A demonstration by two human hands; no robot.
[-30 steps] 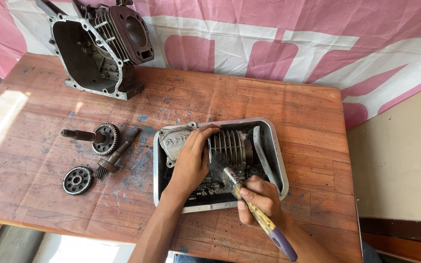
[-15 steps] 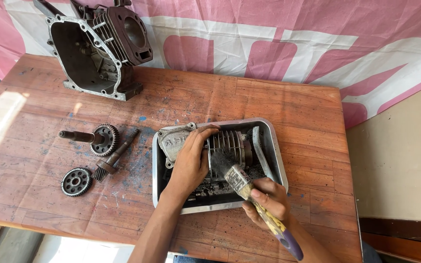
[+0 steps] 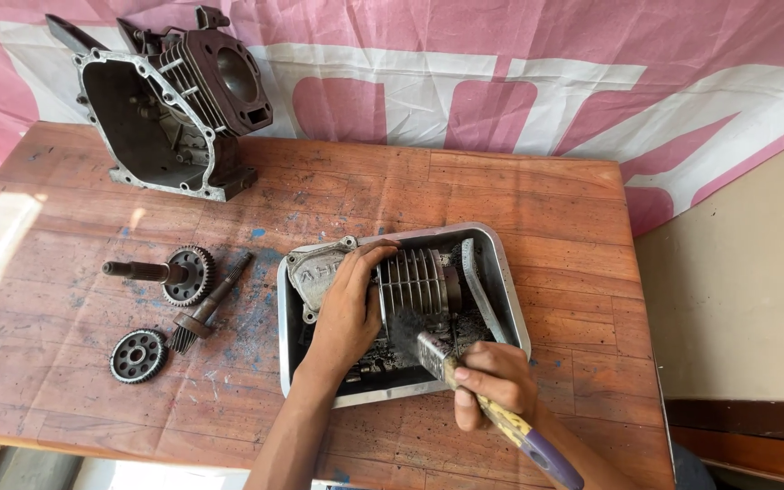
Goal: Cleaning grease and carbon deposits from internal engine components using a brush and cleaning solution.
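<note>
Left hand (image 3: pixel 348 308) lies palm-down on the finned cylinder part (image 3: pixel 417 283), fingers curled over its near end, steadying it inside the metal tray (image 3: pixel 510 299). Right hand (image 3: pixel 494 381) is clenched round the handle of a paintbrush (image 3: pixel 465 386); the dark bristles touch the lower side of the fins, just right of the left hand's thumb. The handle runs back past the tray's near rim, its purple end close to the bottom of the view.

Tray is crowded: a grey cast cover (image 3: pixel 312 274) lies under and left of the left hand, and a long grey piece leans along the right wall. Little free room inside; dark grit on the floor.

Left of the left hand, on the wooden bench (image 3: pixel 537 195), are a gear on a shaft (image 3: pixel 170 272), a slim geared shaft (image 3: pixel 206 304) and a loose gear wheel (image 3: pixel 138 355), all apart from the tray. Beyond them, at the far left corner, an engine crankcase (image 3: pixel 174 113) stands open. Open bench lies beyond the hands and to the right of the tray, up to the right edge.

Behind the bench hangs a pink banner (image 3: pixel 501 73) with broad white shapes.
</note>
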